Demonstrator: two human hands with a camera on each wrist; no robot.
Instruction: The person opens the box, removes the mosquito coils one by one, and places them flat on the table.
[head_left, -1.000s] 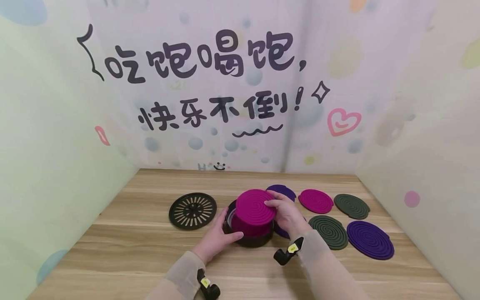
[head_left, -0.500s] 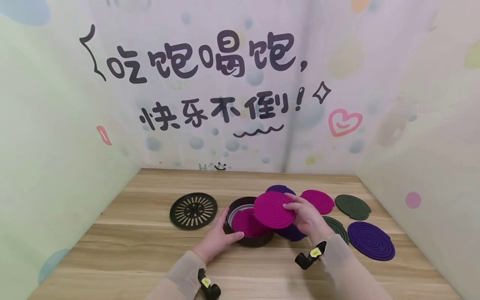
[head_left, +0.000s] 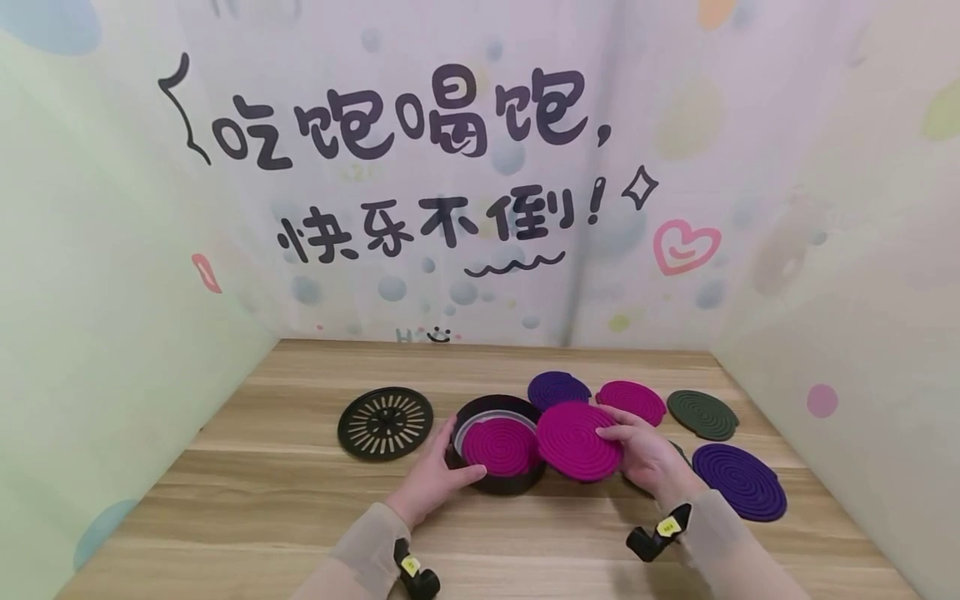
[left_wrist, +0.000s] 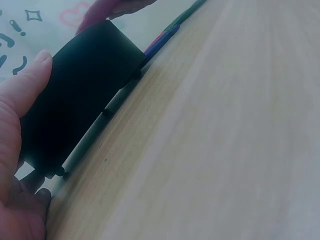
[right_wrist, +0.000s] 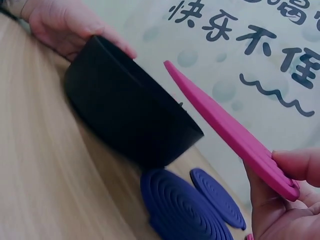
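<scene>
My left hand (head_left: 429,490) holds the side of a round black container (head_left: 495,486), thumb and fingers spread around its wall. Inside the container lies a pink mosquito coil (head_left: 497,447). Just right of the rim, my right hand (head_left: 651,457) pinches a second pink mosquito coil (head_left: 576,442) by its right edge, thumb on top and fingers beneath. The right wrist view shows this coil tilted and raised above a purple coil (right_wrist: 185,207) on the table.
A black slotted lid (head_left: 386,423) lies left of the container. Behind and to the right lie a purple coil (head_left: 557,390), a pink coil (head_left: 632,402), a green coil (head_left: 703,414) and a larger-looking purple coil (head_left: 738,482). Another green coil is mostly hidden behind the right hand.
My right hand has moved the pink coil from above the container rightward and slightly nearer, uncovering the coil inside. The left hand stays in place on the container.
</scene>
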